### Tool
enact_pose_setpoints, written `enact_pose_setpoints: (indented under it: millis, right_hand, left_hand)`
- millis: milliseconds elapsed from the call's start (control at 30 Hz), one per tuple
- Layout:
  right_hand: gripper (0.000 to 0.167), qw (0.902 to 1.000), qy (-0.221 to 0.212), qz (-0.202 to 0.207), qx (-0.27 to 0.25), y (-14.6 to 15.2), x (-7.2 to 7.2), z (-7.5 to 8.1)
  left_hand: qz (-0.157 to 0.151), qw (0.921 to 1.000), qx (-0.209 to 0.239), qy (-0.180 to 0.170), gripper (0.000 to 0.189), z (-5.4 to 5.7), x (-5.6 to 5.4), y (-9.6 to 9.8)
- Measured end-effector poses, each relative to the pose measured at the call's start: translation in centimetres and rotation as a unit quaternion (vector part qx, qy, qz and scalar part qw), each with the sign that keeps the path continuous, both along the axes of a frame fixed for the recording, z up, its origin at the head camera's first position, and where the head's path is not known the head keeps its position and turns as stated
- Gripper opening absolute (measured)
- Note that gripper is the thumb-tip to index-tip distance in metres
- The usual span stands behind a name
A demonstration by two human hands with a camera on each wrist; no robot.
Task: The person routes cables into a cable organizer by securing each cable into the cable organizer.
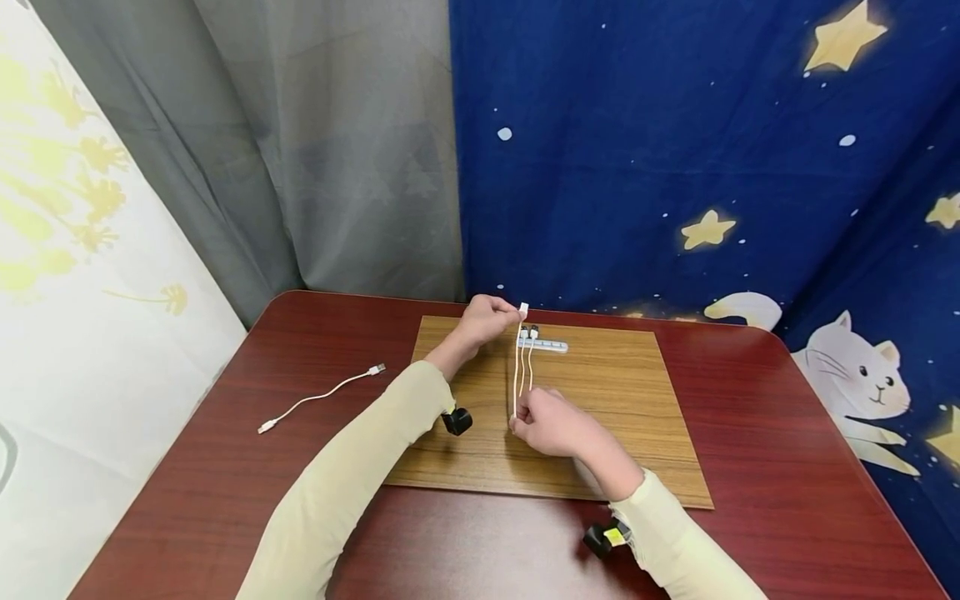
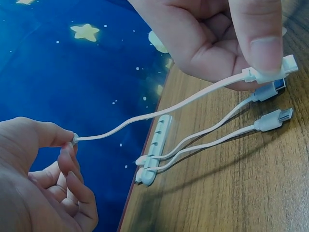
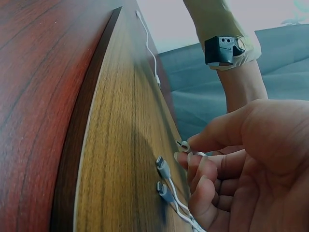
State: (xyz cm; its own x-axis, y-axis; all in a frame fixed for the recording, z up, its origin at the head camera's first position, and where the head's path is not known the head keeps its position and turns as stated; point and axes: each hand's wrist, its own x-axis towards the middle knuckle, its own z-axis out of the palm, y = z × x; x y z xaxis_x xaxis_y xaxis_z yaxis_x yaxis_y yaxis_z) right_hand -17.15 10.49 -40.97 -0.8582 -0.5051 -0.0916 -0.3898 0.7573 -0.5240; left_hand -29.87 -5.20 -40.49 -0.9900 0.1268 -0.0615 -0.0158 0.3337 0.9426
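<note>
Between my two hands a white charging cable (image 2: 159,112) is stretched, above the wooden board. My left hand (image 1: 483,321) pinches the cable's white plug end (image 1: 524,308) near the board's far edge. My right hand (image 1: 555,422) pinches the small connector (image 3: 182,144) at the nearer end between thumb and finger. A pale cable clip strip (image 2: 161,130) lies on the board below. Two more white cables (image 2: 212,143) sit side by side at one end of it, their small connectors (image 2: 273,120) pointing away from the strip.
A fourth white cable (image 1: 322,396) lies on the red-brown table (image 1: 247,358), left of the wooden board (image 1: 615,417). Grey (image 1: 360,150) and blue (image 1: 600,167) curtains hang behind the table. Small black cameras (image 1: 457,421) are strapped to both wrists.
</note>
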Motion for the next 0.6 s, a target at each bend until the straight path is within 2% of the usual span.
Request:
enact_pose_setpoints:
  millis: [267,600]
  right_hand:
    - [0.035,0.9997,-0.015,-0.006,0.016,0.6,-0.1,0.0]
    - [0.035,0.9988,-0.029,-0.031,0.024,1.5,-0.1,0.0]
  left_hand:
    - [0.003,0.9999,-0.006,-0.009,0.016,-0.4,-0.3,0.8]
    - [0.01,0.9996,-0.012,-0.024,0.014,-0.4,-0.6,2.1]
